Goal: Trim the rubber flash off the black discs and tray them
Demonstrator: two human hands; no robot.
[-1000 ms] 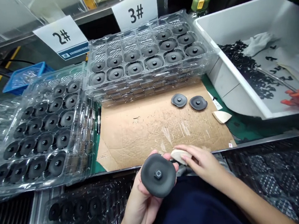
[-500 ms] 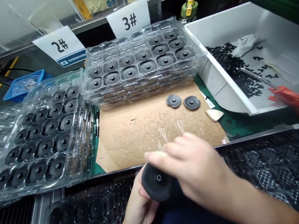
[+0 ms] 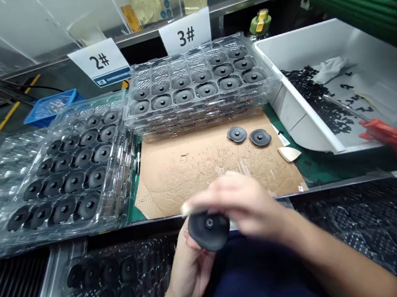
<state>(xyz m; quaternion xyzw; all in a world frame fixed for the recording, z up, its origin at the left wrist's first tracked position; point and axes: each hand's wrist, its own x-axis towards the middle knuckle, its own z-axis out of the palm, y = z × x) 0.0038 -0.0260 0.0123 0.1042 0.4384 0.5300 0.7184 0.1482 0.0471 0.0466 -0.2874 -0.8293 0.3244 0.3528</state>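
Over the brown cardboard sheet (image 3: 190, 177) on a green bench mat (image 3: 323, 168), by stacked clear plastic trays (image 3: 202, 115): left hand (image 3: 186, 268) grips round black rubber disc (image 3: 209, 230); right hand (image 3: 236, 206) blurred just above, grip unclear.

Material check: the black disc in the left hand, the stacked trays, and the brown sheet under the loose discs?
The black disc in the left hand looks like rubber or matte plastic: dull, no glare; which one is unclear. The stacked trays look like thin clear plastic: see-through, glossy, moulded pockets. The brown sheet looks like cardboard: matte, scuffed, with torn surface patches.
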